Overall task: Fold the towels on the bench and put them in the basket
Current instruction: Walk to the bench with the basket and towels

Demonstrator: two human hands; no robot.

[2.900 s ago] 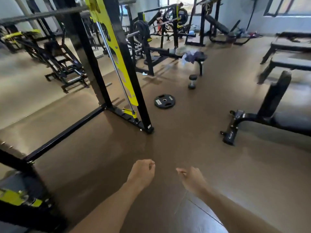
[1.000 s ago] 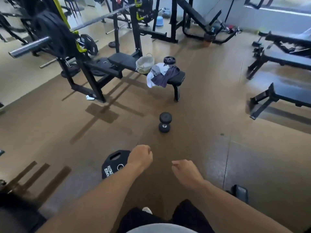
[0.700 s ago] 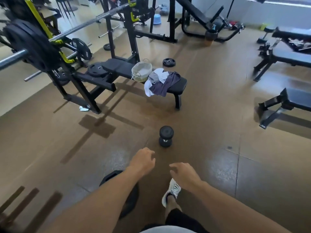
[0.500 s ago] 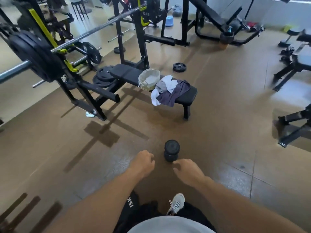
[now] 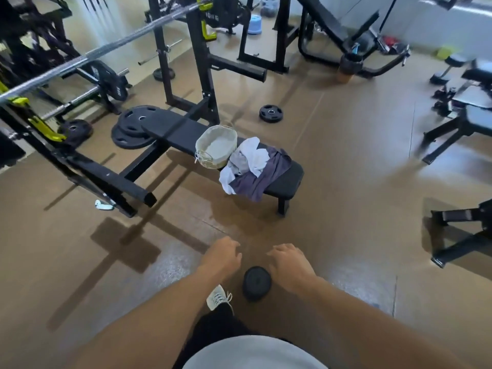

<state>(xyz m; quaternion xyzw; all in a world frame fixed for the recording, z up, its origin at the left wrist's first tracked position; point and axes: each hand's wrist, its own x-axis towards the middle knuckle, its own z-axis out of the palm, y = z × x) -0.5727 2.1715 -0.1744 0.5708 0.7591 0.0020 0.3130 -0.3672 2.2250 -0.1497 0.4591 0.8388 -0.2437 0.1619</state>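
Towels (image 5: 254,166) heaped on counter (image 5: 285,182), frame centre, touching basket (image 5: 216,146). Left hand (image 5: 221,255), right hand (image 5: 288,265) at lower centre: fingers loosely curled, holding nothing. Dumbbell (image 5: 257,282) on floor between them.

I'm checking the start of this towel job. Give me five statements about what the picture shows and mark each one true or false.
1. The towels lie in a loose heap on the bench. True.
2. The basket stands on the floor beside the bench. False: it stands on the bench, next to the towels.
3. The left hand grips a towel. False: both it and the right hand hold nothing, well short of the bench.
4. A dumbbell lies on the floor near the person's shoe. True.
5. The basket is already full of folded towels. False: it looks empty inside, and the towels are unfolded.
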